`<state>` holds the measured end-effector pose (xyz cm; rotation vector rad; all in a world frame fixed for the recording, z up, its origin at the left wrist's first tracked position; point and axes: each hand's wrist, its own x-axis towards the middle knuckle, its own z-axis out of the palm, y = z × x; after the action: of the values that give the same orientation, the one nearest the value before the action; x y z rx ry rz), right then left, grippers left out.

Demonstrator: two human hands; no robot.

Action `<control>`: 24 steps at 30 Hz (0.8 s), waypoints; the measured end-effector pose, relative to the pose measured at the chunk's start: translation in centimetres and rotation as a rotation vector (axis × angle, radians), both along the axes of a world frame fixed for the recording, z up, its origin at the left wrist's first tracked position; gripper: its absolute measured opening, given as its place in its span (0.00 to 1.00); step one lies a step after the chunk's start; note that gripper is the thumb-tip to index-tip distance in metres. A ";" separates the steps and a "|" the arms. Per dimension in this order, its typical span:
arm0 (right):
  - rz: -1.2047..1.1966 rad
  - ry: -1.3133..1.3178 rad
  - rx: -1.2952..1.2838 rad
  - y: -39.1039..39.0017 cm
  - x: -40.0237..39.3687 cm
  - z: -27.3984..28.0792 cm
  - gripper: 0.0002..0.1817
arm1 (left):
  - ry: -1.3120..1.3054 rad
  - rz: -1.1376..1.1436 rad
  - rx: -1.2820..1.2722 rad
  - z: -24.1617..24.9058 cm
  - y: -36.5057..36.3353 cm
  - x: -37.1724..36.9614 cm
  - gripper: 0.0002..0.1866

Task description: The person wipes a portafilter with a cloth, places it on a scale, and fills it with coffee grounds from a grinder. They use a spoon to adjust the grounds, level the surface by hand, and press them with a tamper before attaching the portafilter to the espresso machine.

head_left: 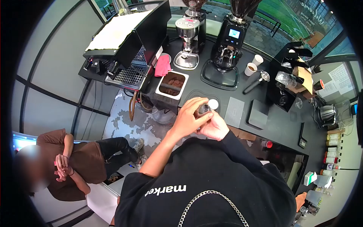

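Both hands meet at the front edge of the dark counter around a small, dark, shiny round object [204, 109], too partly covered to identify. My left hand [188, 117] curves over its left side, fingers bent and thumb across the front. Cupped below and to the right, my right hand [215, 126] also holds it. A small white round item [213, 104] is just beyond the fingers. Left of the hands, a metal bin [182, 92] with brown grounds and a dark bar across it is set at the counter's edge.
An espresso machine [151, 36] stands left of two grinders [188, 34] [227, 49]. Paper cups [250, 69] and a portafilter [257, 82] lie right of them. A ribbed grey mat [235, 112] and black flat device [258, 114] are nearer. Another person [75, 162] sits at left.
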<state>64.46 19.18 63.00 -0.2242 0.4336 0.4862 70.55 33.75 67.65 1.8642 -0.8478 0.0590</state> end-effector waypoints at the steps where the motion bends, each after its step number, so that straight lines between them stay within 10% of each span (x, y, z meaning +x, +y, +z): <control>1: 0.005 0.000 -0.047 0.3 0.0 0.5 0.22 | 0.021 -0.019 0.027 -0.3 -0.1 0.1 0.19; 8: -0.007 0.083 0.016 1.0 -0.2 -0.6 0.21 | 0.561 0.008 -0.070 -2.2 -0.5 0.7 0.14; 24: -0.087 -0.041 0.008 0.3 -1.1 -1.9 0.19 | 0.584 -0.166 -0.050 -2.0 0.0 -1.4 0.19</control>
<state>63.33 19.44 61.06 -0.2062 0.3994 0.3978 69.14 33.80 65.63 1.6268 -0.5766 -0.5379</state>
